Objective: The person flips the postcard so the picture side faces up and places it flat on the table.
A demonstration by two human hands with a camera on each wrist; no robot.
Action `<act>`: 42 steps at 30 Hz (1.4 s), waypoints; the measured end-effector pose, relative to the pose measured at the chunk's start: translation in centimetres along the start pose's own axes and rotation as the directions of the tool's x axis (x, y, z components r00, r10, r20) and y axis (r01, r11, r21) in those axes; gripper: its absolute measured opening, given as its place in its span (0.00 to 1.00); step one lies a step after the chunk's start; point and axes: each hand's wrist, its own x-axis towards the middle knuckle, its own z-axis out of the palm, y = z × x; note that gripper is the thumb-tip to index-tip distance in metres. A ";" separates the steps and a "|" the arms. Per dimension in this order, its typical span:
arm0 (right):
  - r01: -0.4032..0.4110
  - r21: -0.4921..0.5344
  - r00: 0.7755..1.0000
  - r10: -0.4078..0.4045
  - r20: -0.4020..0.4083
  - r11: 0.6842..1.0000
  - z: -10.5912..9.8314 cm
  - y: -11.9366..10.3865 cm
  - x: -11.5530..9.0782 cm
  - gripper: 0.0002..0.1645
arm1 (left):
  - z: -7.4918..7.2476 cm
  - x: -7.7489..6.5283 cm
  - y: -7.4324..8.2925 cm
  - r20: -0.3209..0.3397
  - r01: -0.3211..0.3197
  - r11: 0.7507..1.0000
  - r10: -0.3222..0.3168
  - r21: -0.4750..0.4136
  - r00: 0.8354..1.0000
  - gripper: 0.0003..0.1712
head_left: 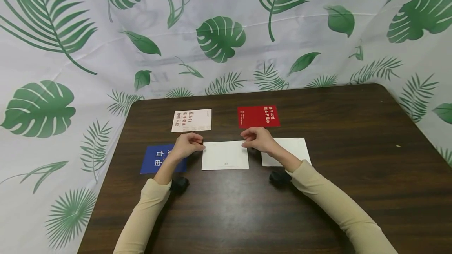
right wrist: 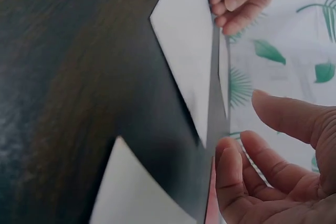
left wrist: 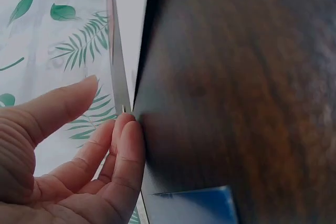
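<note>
A blank white card (head_left: 225, 156), with a tiny mark near its lower edge, lies on the dark table between the two hands. My left hand (head_left: 186, 147) is at its upper left corner; fingertips (left wrist: 126, 124) meet the corner while the thumb stands apart from them. At the opposite corner is my right hand (head_left: 260, 140), its relaxed fingers (right wrist: 229, 163) close to the card and its thumb raised away. Neither hand holds anything. Beneath the left wrist a blue card (head_left: 151, 160) with white characters is partly covered. The right wrist overlaps a second white card (head_left: 294, 149).
Farther back on the wooden table (head_left: 339, 128) lie a pale card (head_left: 197, 120) with dark red characters and a red card (head_left: 254, 118) with white ones. A leaf-printed white cloth (head_left: 176, 77) hangs behind. Black wrist cameras (head_left: 180, 184) sit under the wrists.
</note>
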 end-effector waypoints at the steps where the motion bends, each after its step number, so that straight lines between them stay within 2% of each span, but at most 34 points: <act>1: -0.006 -0.008 1.000 0.006 0.009 1.000 0.0 0.1 0.0 0.21 | 0.1 0.1 0.0 -0.001 0.008 1.000 -0.008 0.015 1.000 0.19; 7: 0.003 -0.045 0.999 -0.002 0.040 0.999 0.1 0.6 -0.1 0.20 | 0.5 0.3 0.1 -0.025 0.026 0.996 -0.024 0.082 0.999 0.18; 17: 0.017 -0.059 1.000 -0.016 0.021 0.998 0.2 0.7 -0.3 0.20 | 1.1 0.2 0.6 -0.050 -0.032 0.970 0.045 0.239 0.998 0.13; 24: -0.006 -0.069 1.000 0.008 0.023 0.998 0.2 0.7 -0.5 0.20 | 1.2 0.2 0.8 -0.036 -0.070 0.958 0.083 0.278 0.996 0.14; 30: -0.011 -0.071 0.999 0.013 0.030 0.997 0.1 0.8 -0.6 0.19 | 1.2 0.2 0.8 -0.053 -0.130 0.941 0.154 0.314 0.987 0.13; 42: -0.008 -0.060 0.999 0.010 0.038 0.998 0.2 0.9 -0.6 0.17 | 1.2 0.0 0.5 -0.046 -0.145 0.936 0.169 0.320 0.985 0.13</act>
